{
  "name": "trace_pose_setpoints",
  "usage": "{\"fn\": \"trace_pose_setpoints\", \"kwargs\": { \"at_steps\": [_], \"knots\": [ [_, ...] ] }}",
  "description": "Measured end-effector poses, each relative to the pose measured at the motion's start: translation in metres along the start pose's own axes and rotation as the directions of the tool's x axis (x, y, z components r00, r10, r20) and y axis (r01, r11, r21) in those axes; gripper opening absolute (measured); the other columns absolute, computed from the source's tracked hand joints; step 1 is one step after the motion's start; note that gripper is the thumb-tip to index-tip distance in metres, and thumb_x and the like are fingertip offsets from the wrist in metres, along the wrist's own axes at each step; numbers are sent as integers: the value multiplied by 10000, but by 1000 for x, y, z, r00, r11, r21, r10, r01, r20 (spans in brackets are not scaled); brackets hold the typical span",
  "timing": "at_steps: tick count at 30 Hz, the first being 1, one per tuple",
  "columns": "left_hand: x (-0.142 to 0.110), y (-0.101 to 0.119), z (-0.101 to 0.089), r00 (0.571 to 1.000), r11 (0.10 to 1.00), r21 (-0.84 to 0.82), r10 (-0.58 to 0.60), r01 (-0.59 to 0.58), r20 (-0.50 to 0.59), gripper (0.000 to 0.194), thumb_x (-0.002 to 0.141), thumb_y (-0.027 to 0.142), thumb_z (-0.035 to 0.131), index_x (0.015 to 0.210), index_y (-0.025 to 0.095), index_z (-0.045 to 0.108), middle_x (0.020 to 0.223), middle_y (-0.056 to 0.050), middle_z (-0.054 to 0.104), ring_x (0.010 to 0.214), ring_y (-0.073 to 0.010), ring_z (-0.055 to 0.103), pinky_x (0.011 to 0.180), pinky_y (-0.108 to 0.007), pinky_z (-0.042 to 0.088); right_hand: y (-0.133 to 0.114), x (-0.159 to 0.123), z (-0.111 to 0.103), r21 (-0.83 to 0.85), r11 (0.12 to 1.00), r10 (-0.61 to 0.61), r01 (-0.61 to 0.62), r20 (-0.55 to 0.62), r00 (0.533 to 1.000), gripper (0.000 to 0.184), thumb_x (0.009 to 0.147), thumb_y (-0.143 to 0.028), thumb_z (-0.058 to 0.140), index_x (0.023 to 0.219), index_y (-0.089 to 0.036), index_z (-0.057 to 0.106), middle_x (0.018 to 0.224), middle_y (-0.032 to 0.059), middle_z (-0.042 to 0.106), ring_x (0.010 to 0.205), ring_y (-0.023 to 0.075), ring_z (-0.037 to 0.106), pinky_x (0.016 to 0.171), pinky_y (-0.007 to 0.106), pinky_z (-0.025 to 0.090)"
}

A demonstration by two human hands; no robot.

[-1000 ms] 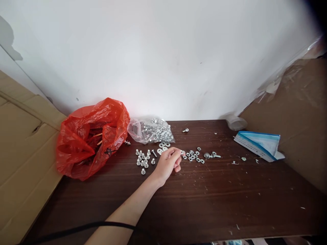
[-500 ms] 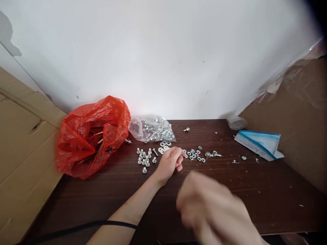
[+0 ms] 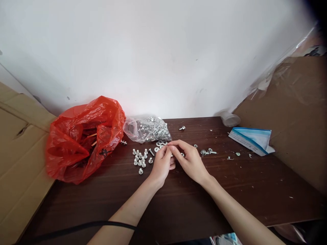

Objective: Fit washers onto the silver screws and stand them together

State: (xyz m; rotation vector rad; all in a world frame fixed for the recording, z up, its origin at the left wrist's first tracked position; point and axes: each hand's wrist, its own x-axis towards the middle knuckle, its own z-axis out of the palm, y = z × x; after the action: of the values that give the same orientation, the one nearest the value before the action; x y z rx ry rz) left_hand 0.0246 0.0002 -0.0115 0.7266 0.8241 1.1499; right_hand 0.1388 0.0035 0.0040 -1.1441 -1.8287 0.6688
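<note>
Small silvery metal piece (image 3: 172,156) | bare left hand (image 3: 161,164): fingers pinching it | bare right hand (image 3: 191,162): fingertips together, contents hidden

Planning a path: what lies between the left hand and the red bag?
Head view: short bolts, a longer bolt and, beside the red bag, a metal piece.

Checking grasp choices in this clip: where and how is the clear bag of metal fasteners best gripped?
Probably around the filled middle of the clear bag, from above: the fasteners bulk there, while its left end looks flatter and looser. The red plastic bag crowds that end.
</note>
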Motion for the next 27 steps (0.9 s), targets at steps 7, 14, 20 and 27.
{"fn": "trace_pose_setpoints", "kwargs": {
  "at_steps": [7,14,20,27],
  "knots": [
    [-3,6,0,1000,997,-74,-5,4,-19,424,726,492,721,784,171,451,532,95,308,446,-26,256,431,-156,180,11,5,1,168,982,86,-89,25,996,234,927,-356,518,1017,-213,679,1001,63,714,881,193,670,797,338,544],
    [-4,10,-4,998,982,-176,-64,66,15,303,797,395,661,764,161,472,495,86,307,437,-32,220,433,-163,171,34,11,-30,192,970,184,-146,-196,963,276,832,-400,641,1003,-184,659,881,72,721,794,201,690,745,348,544],
    [-1,12,-7,996,962,-260,-84,87,23,292,784,344,680,746,160,458,507,80,330,466,-36,256,454,-166,221,43,12,-46,-200,969,113,-149,-182,977,204,827,-353,613,907,-183,695,722,33,676,601,160,571,592,301,450],
    [-4,12,-6,999,982,-185,-35,39,24,340,686,241,776,803,164,466,555,93,336,476,-18,248,453,-159,182,44,11,-42,-309,950,57,-47,23,998,145,835,-249,584,898,-212,709,832,38,688,682,177,578,654,316,449]
  ]
}}
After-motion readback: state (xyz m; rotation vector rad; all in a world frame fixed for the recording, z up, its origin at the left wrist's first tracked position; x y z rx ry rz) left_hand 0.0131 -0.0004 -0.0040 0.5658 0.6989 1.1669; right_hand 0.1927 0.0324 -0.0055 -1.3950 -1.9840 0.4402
